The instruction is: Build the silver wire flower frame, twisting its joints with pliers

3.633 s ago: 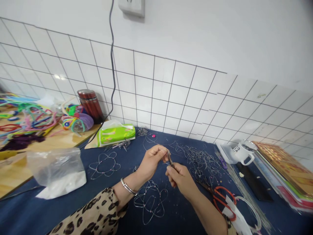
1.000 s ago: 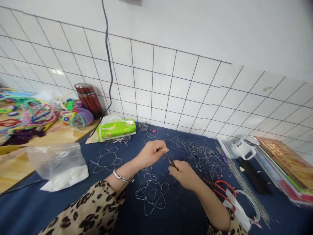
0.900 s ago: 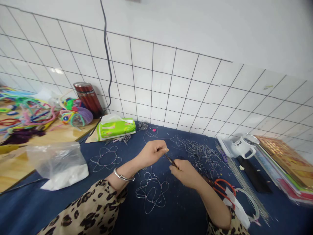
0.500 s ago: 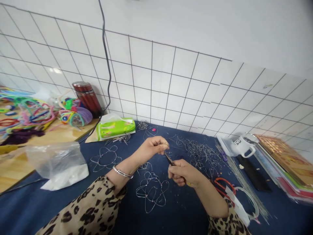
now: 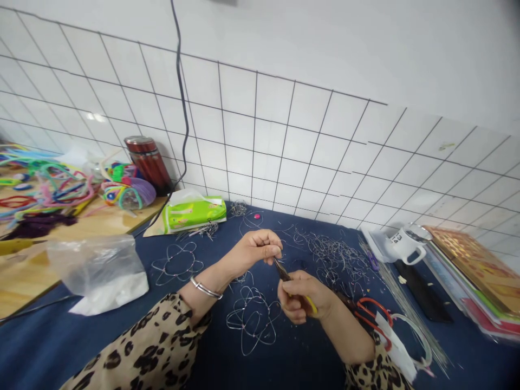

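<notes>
My left hand [image 5: 255,250] is closed in a pinch on a thin piece of wire, held just above the blue cloth. My right hand [image 5: 303,297] grips small pliers [image 5: 281,270] with a yellow handle; their dark tip points up to the pinched wire. Below the hands lies a flower-shaped wire frame [image 5: 252,319]. A second wire flower [image 5: 177,262] lies to the left. A heap of loose wire pieces [image 5: 333,257] is spread to the right of my hands.
Red-handled scissors [image 5: 370,320] lie right of my right wrist. A white mug [image 5: 404,244], stacked coloured sheets [image 5: 475,276], a green tissue pack [image 5: 194,213], a clear plastic bag [image 5: 95,271], a red flask [image 5: 148,164] and colourful pipe cleaners [image 5: 49,189] surround the blue cloth [image 5: 122,336].
My right hand has turned and dropped slightly, so the pliers' yellow handle now shows. My left hand keeps its pinch on the wire in nearly the same place.
</notes>
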Demonstrator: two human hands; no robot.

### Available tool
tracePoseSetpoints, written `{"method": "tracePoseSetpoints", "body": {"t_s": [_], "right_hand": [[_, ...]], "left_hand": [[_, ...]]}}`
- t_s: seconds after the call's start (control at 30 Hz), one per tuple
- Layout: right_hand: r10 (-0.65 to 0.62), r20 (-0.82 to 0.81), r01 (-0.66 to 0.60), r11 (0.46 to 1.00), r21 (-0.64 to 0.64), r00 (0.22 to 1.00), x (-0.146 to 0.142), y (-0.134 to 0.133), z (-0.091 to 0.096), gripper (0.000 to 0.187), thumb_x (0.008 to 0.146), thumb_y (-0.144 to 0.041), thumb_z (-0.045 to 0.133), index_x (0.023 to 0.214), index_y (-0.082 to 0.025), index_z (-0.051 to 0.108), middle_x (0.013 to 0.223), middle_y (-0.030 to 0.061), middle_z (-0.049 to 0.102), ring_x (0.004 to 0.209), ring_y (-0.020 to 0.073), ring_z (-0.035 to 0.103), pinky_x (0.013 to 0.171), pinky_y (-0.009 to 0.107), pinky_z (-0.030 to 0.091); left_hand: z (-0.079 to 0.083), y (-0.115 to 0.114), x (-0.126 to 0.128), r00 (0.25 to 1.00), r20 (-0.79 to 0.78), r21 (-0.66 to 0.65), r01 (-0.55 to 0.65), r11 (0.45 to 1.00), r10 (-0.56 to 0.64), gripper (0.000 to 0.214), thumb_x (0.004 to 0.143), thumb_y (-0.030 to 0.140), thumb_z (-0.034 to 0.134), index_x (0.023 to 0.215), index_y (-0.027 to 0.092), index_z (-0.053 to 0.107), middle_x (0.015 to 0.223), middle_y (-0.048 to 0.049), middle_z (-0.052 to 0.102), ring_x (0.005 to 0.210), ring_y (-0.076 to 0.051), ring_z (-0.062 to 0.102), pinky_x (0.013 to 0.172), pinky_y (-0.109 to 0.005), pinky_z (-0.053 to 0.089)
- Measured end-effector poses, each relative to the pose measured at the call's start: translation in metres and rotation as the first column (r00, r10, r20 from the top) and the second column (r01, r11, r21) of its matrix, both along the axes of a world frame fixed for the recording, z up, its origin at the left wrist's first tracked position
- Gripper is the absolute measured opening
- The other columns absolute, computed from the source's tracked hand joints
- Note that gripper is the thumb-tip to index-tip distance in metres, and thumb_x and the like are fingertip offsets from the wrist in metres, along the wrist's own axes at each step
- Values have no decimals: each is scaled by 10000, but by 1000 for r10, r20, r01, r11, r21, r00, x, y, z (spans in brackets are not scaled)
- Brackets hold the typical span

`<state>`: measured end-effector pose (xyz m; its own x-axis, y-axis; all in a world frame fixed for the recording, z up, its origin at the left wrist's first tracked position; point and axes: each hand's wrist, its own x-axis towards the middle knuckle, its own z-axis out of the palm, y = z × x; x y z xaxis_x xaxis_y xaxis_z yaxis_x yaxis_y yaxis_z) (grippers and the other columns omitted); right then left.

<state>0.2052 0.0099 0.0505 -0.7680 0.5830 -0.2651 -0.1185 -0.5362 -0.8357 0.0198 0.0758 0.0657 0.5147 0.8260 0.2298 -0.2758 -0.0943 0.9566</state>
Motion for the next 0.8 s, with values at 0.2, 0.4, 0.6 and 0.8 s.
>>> {"method": "tracePoseSetpoints", "body": {"t_s": [0.2, 0.4, 0.6, 0.8], "right_hand": [[-16, -1, 16, 1000, 19, 1000, 2, 1, -1, 245, 782, -369, 543, 709, -135, 544, 461, -82, 355, 350, 44, 338, 344, 171, 264], [-58, 85, 50, 995, 87, 995, 5, 3, 4, 243, 785, -346, 560, 712, -115, 569, 466, -81, 366, 346, 29, 321, 346, 164, 239], [-35, 117, 27, 998, 63, 992, 7, 4, 4, 265, 797, -351, 555, 701, -106, 575, 462, -86, 343, 350, 18, 286, 349, 156, 223], [8, 114, -14, 998, 53, 993, 6, 4, 2, 270, 793, -359, 563, 726, -99, 591, 460, -79, 362, 354, 27, 328, 344, 153, 247]], "left_hand": [[0, -1, 1, 999, -21, 56, -42, 998, 43, 143, 729, 263, 661, 760, 138, 599, 643, -28, 637, 470, -83, 503, 473, -201, 396], [-1, -5, 6, 992, -43, 135, -108, 985, 115, 136, 760, 256, 629, 742, 146, 552, 662, -5, 608, 484, -71, 472, 495, -197, 379], [-2, -7, 7, 981, -106, 226, -135, 965, 162, 113, 792, 241, 585, 750, 148, 536, 654, 11, 564, 499, -68, 452, 497, -192, 371], [4, -7, 6, 968, -190, 210, -122, 970, 163, 137, 793, 260, 578, 751, 136, 538, 644, 13, 567, 508, -63, 435, 491, -182, 359]]}}
